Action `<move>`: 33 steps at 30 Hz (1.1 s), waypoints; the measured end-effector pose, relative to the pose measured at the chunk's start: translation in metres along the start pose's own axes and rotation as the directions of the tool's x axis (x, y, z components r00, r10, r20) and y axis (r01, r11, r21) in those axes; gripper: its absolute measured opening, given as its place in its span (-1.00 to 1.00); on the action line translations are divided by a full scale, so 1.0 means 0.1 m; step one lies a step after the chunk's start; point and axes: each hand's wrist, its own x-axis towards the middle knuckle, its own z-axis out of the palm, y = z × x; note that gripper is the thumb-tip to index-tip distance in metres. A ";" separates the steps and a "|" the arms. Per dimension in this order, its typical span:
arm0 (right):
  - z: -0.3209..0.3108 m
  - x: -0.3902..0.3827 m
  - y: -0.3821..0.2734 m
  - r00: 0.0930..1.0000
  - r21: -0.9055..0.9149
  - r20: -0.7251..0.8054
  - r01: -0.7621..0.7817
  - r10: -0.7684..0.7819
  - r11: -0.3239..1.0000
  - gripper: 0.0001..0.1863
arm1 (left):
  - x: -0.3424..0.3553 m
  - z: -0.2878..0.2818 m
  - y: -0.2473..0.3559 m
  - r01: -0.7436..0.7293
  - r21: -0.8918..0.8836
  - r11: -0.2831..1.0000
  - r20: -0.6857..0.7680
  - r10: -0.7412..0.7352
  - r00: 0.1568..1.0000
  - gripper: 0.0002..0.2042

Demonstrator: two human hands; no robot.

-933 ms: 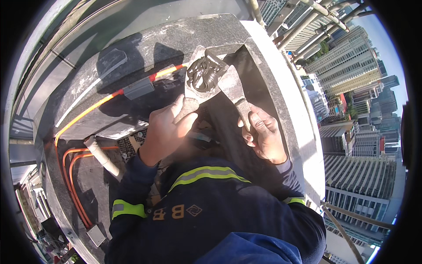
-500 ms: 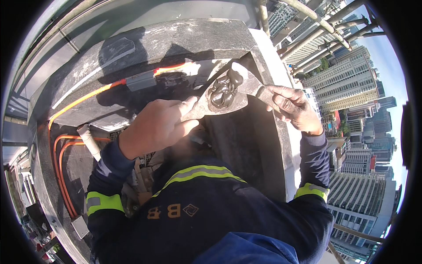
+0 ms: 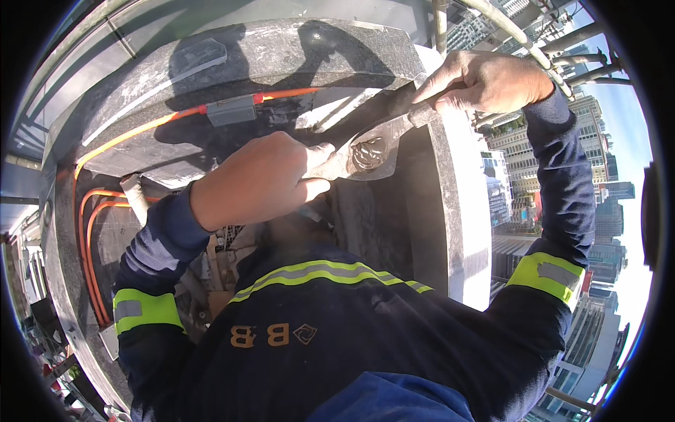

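Note:
My left hand (image 3: 264,172), left of centre, pinches the edge of a pale flat piece (image 3: 337,164) between thumb and fingers. What kind of tool or board it is, I cannot tell. A dark, shiny lump of paste (image 3: 368,153) lies where this piece meets the blade of a putty knife. My right hand (image 3: 485,81), higher and to the right, is closed around the handle of that putty knife (image 3: 422,114). The knife slants down and left toward the paste. Where blade and flat piece overlap, their edges are hard to separate.
A grey concrete ledge (image 3: 281,53) curves behind my hands. Orange conduit (image 3: 137,133) runs along it into a grey box (image 3: 232,111). A pale pipe (image 3: 135,197) stands at left. Scaffold tubes (image 3: 503,24) cross the upper right, with tall buildings (image 3: 598,352) far below.
My right hand has swung up and to the right, turning the putty knife steeper. The paste looks flatter and smaller. My left hand has shifted slightly, still pinching the flat piece.

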 end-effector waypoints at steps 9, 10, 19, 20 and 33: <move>0.22 -0.28 -0.58 0.848 -0.683 -0.470 -0.172 -0.247 0.710 -0.68 | 0.11 0.22 -0.07 0.267 -0.619 0.739 -0.020 -0.355 0.935 -0.76; 0.37 -0.41 -0.53 0.786 -0.660 -0.567 -0.254 -0.246 0.707 -0.67 | 0.12 0.22 -0.07 0.354 -0.666 0.657 0.091 -0.399 0.912 -0.77; 1.43 -0.43 0.25 0.602 0.202 -0.796 0.180 0.055 0.963 -0.54 | 0.04 0.00 0.04 0.321 -0.788 0.526 0.133 -0.363 0.922 -0.86; 1.50 -0.38 0.32 0.578 0.222 -0.814 0.223 0.055 0.949 -0.55 | 0.04 -0.03 0.04 0.327 -0.780 0.534 0.133 -0.370 0.920 -0.85; 1.93 -0.25 0.67 0.533 0.132 -0.843 0.090 0.064 0.987 -0.61 | -0.04 -0.14 0.10 0.058 -0.884 0.465 -0.121 -0.345 0.931 -0.82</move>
